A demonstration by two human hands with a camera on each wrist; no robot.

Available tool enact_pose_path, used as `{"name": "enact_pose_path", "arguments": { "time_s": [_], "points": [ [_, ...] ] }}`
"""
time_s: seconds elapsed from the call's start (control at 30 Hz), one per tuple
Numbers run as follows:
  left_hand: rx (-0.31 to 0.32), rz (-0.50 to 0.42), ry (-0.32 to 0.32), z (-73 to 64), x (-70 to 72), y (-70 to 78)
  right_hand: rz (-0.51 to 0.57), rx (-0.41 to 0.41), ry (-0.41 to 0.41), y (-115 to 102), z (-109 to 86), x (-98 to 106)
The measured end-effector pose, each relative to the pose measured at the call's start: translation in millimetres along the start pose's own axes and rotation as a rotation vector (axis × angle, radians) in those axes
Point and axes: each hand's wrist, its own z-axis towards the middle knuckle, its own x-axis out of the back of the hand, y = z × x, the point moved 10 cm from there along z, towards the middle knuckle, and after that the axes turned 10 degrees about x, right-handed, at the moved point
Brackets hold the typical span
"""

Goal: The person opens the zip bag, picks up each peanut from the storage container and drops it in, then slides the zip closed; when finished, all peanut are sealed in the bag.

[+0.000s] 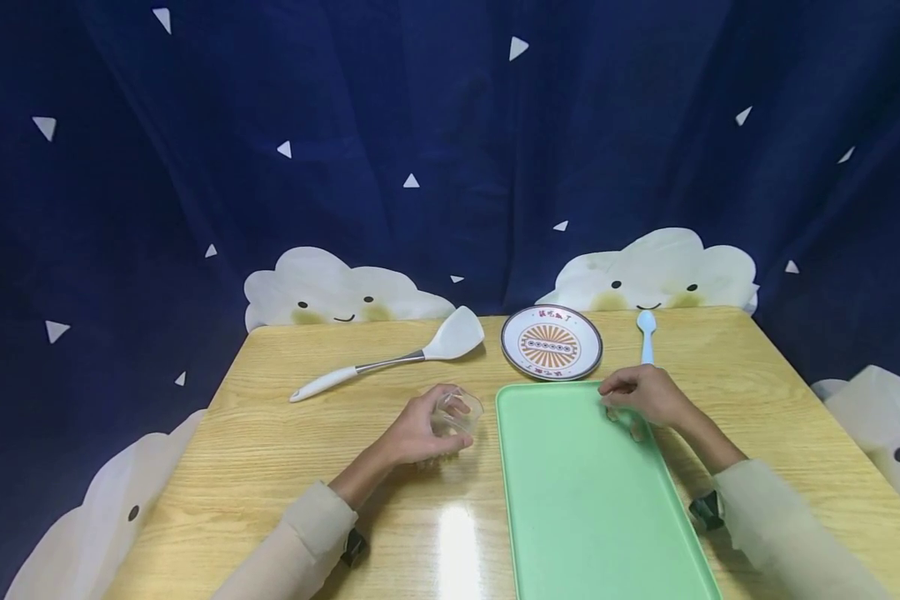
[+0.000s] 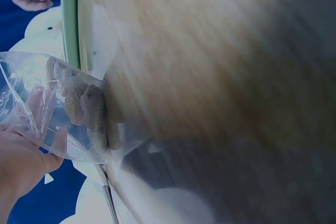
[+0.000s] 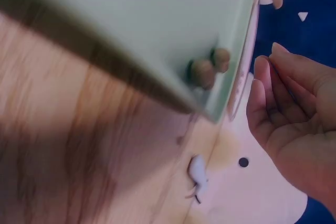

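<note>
My left hand (image 1: 423, 429) grips a clear cup (image 1: 467, 410) above the wood to the left of the green tray (image 1: 585, 500). Through its wall, in the left wrist view, several tan peanuts (image 2: 92, 106) show near the bottom. Over the tray's far right corner hovers my right hand (image 1: 648, 396), fingers loosely curled, thumb close to the index fingertip. The right wrist view shows nothing held in that hand (image 3: 294, 103). Two rounded brown lumps (image 3: 203, 73), peanut-like, lie inside the tray corner below it; whether they are one nut or two I cannot tell.
A white spatula (image 1: 453, 335) with a metal shaft lies at the back left. Behind the tray stands a white plate (image 1: 551, 343) with an orange pattern. A light blue spoon (image 1: 647, 325) lies beyond my right hand. A dark blue curtain (image 1: 345, 167) backs the wooden table (image 1: 270, 467).
</note>
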Motion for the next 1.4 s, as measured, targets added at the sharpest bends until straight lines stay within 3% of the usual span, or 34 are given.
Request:
{"name": "enact_pose_path", "arguments": {
  "time_s": [0.4, 0.7, 1.07, 1.4],
  "points": [
    [-0.007, 0.004, 0.003, -1.0, 1.1, 0.8, 0.025, -0.096, -0.091, 28.2, -0.7, -11.2],
    [-0.01, 0.004, 0.006, -1.1, 2.2, 0.0, 0.043, -0.13, -0.133, 30.3, -0.2, -17.4],
    [-0.01, 0.014, 0.004, -1.3, 2.1, 0.1, 0.024, -0.077, -0.12, 21.7, -1.7, -16.0],
    [-0.019, 0.007, 0.002, -2.3, 0.9, 2.2, 0.086, 0.088, -0.006, -26.2, 11.0, -15.9]
  ]
}}
